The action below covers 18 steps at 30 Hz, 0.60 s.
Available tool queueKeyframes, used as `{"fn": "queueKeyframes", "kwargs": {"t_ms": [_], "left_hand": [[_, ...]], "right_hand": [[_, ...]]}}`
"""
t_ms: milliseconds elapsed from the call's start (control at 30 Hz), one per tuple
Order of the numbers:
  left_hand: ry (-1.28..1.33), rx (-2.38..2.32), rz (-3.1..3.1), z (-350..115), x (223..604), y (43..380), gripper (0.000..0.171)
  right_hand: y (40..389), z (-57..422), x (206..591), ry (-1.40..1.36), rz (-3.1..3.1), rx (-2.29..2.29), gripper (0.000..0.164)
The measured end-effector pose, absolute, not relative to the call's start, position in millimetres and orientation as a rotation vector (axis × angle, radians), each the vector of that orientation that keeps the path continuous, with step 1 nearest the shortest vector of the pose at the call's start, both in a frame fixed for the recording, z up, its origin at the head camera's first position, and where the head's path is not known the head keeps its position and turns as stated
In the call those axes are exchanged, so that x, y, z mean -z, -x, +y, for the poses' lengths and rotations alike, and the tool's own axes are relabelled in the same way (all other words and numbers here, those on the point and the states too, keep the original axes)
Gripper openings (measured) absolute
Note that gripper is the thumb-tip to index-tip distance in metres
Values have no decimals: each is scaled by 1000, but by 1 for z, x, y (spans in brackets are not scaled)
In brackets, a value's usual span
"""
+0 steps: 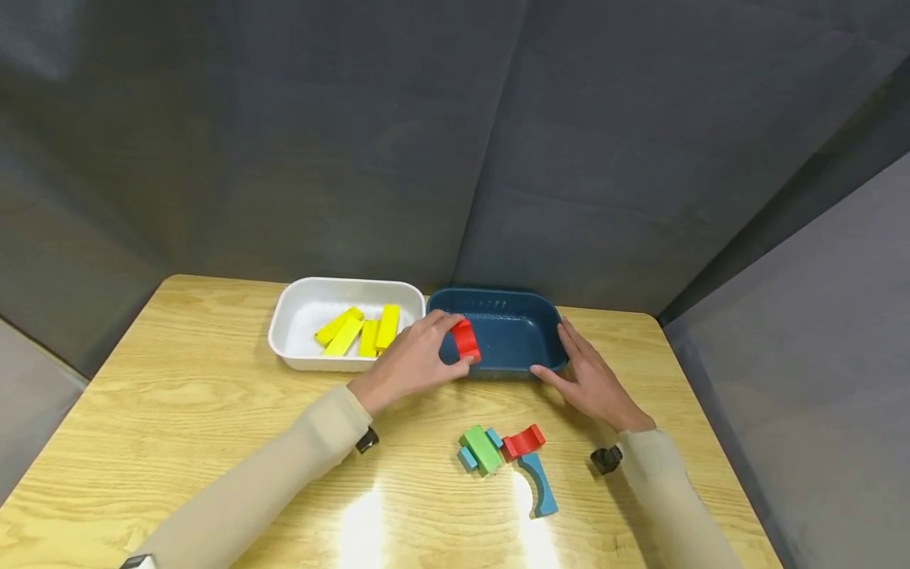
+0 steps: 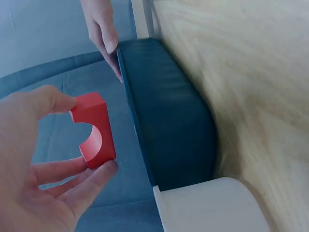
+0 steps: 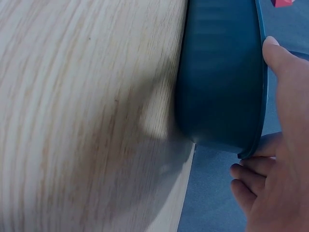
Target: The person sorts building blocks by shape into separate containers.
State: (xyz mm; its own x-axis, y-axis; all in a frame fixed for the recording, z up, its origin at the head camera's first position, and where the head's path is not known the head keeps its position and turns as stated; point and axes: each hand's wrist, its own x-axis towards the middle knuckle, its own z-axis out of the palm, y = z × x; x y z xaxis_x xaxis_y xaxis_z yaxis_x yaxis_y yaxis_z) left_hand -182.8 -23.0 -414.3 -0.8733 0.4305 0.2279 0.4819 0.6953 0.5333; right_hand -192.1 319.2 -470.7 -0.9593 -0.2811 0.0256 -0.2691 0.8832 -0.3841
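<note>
My left hand (image 1: 415,357) pinches a red arch block (image 1: 465,341) between thumb and fingertips, above the left part of the dark blue bin (image 1: 508,373). The left wrist view shows the block's (image 2: 107,129) round cutout facing the palm. My right hand (image 1: 596,383) rests against the bin's near right corner, thumb at the front rim and fingers along the right end. In the right wrist view, that thumb touches the bin's rim (image 3: 263,92). To the left stands a white bin (image 1: 306,363) holding several yellow blocks (image 1: 344,336).
Nearer on the wooden table (image 1: 235,427) lie a green block (image 1: 480,449), two small blue blocks (image 1: 467,458), another red arch block (image 1: 524,442) and a larger blue arch (image 1: 542,487). A dark curtain (image 1: 341,158) hangs behind the bins.
</note>
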Motion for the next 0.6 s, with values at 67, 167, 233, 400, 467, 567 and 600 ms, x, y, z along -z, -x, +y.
{"fn": "queueKeyframes", "kwargs": {"t_ms": [67, 167, 233, 400, 467, 567, 600], "left_hand": [[730, 938, -2826, -22, 414, 188, 67], [707, 959, -2838, -21, 415, 196, 69], [703, 975, -2837, -19, 417, 201, 69], [707, 986, -2840, -14, 423, 212, 68], [713, 951, -2849, -11, 426, 216, 68], [722, 916, -2864, -7, 429, 222, 67], [726, 905, -2869, -6, 430, 223, 67]], "right_hand": [[192, 319, 471, 448, 3016, 617, 105], [192, 319, 471, 450, 3022, 613, 105], [192, 320, 470, 451, 3030, 611, 105], [193, 320, 469, 457, 3028, 617, 105], [193, 319, 470, 454, 3026, 615, 105], [193, 320, 471, 443, 3026, 613, 106], [192, 320, 472, 438, 3026, 612, 106]]}}
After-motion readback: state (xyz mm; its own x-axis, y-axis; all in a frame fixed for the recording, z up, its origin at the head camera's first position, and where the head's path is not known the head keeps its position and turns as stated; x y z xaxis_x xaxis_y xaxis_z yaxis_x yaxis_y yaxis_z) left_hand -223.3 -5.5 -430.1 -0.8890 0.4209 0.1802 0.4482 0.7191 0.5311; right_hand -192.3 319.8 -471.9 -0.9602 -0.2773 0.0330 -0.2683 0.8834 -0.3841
